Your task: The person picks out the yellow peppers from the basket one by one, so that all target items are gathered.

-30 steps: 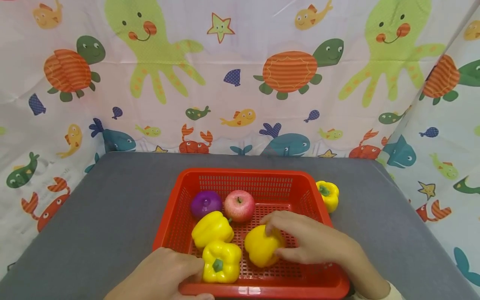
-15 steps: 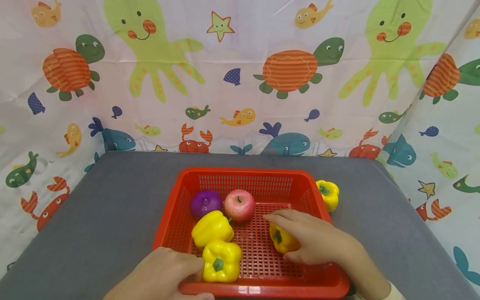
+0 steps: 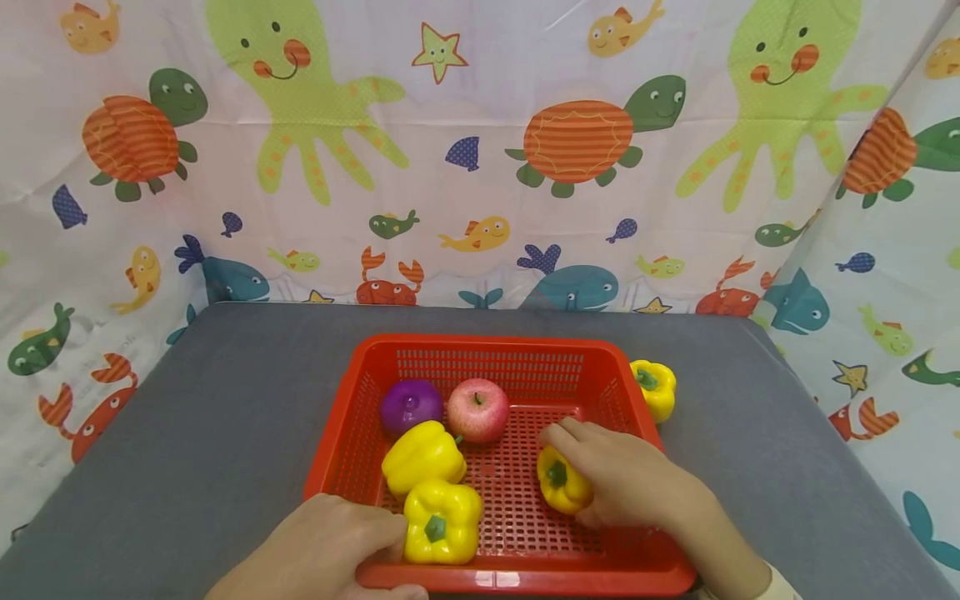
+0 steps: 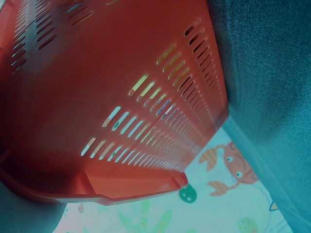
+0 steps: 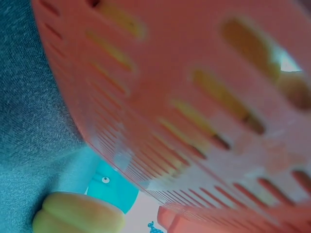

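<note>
In the head view, my right hand (image 3: 633, 482) reaches over the right side of a red plastic basket (image 3: 487, 578). It grips a yellow bell pepper (image 3: 558, 477) low inside, the green stem end turned left and partly toward me. My left hand (image 3: 322, 550) holds the basket's front left corner, thumb along the outside and forefinger over the rim. Close to that forefinger sits another yellow bell pepper (image 3: 444, 523), stem toward me. Behind it lies one more yellow bell pepper (image 3: 423, 458) on its side. A pink apple (image 3: 477, 410) and a round purple onion-like thing (image 3: 411, 407) sit farther back.
Outside the basket, by its right wall, a yellow bell pepper (image 3: 654, 390) stands on the grey cloth-covered table (image 3: 247, 400). A curtain (image 3: 465, 100) printed with sea animals hangs behind and at both sides. Both wrist views mostly show the basket's slotted outer walls.
My right hand has shifted the bell pepper from the basket's middle toward its right wall, turning the stem into sight, and its fingers have drawn in around it. My left hand stays put.
</note>
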Demonstrator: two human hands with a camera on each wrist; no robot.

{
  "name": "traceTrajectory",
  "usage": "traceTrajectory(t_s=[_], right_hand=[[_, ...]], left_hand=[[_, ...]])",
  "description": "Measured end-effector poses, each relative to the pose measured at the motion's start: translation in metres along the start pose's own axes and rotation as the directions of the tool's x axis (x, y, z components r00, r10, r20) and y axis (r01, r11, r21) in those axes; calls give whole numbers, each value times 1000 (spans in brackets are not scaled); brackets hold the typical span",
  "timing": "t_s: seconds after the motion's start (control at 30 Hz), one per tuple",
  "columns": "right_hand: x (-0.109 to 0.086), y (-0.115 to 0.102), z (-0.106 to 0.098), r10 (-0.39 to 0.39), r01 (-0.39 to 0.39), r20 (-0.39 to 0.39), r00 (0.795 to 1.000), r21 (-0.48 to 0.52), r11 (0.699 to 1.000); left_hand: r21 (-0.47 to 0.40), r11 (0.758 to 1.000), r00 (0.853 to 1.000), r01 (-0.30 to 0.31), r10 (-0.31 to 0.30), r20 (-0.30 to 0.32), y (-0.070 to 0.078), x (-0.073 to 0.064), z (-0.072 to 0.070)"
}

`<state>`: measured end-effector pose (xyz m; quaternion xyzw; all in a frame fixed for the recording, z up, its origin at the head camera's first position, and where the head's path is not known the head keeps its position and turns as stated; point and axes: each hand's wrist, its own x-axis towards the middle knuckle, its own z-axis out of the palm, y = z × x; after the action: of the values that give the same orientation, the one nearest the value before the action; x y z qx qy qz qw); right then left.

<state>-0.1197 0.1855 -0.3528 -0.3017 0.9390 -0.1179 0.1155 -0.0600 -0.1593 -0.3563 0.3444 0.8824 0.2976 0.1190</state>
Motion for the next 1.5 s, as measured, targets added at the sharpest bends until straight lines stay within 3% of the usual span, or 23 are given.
traceTrajectory(t_s=[0.43, 0.67, 0.83, 1.2, 1.5], right_hand=[[-1, 4, -5, -20, 19, 3, 1000, 175, 984], [-4, 10, -9, -63, 84, -103, 993, 215, 973], [-7, 17, -15, -93, 123, -134, 987, 240, 963], [-21, 26, -33, -60, 117, -188, 980, 312, 943], [-35, 33, -44, -42, 138, -305, 951, 300, 944]], left_hand=[[-41, 999, 1000, 1, -1, -8, 0, -1, 0], [-69, 998, 1000, 11, -10, 14, 2, -1, 0], [-73, 997, 1000, 10, -9, 13, 1, -1, 0], [-84, 996, 1000, 12, -10, 15, 1, -1, -1], [-101, 994, 999, 34, -29, 43, 2, -1, -1]])
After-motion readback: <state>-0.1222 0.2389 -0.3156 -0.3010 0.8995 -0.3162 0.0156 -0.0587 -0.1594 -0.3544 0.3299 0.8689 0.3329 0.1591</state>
